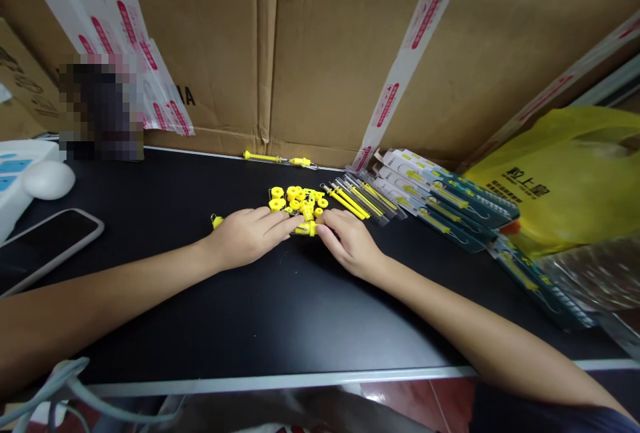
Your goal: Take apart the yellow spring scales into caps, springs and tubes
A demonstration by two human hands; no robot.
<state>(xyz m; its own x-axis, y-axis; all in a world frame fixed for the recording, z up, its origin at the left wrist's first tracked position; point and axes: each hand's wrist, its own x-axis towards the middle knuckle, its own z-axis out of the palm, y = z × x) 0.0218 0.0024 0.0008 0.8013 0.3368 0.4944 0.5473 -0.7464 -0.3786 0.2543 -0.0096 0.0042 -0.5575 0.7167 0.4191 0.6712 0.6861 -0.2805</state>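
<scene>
A tubular spring scale (pixel 306 228) with yellow end pieces lies crosswise in front of me, low over the black table. My left hand (pixel 250 236) is closed around its tube and hides most of it; a yellow end with a wire loop sticks out on the left. My right hand (pixel 350 240) has its fingers closed at the scale's right yellow end. Just behind the hands is a pile of small yellow plastic parts (pixel 295 198). To the right of the pile, several clear tubes with yellow rods and springs (pixel 357 196) lie side by side.
A similar spring scale (pixel 277 158) lies along the back edge by a large cardboard box (pixel 325 53). Printed cartons (pixel 445 200) and a yellow plastic bag (pixel 565 180) stand right. At left are a phone (pixel 47 246), a white rounded object (pixel 49 180) and a cable (pixel 55 380).
</scene>
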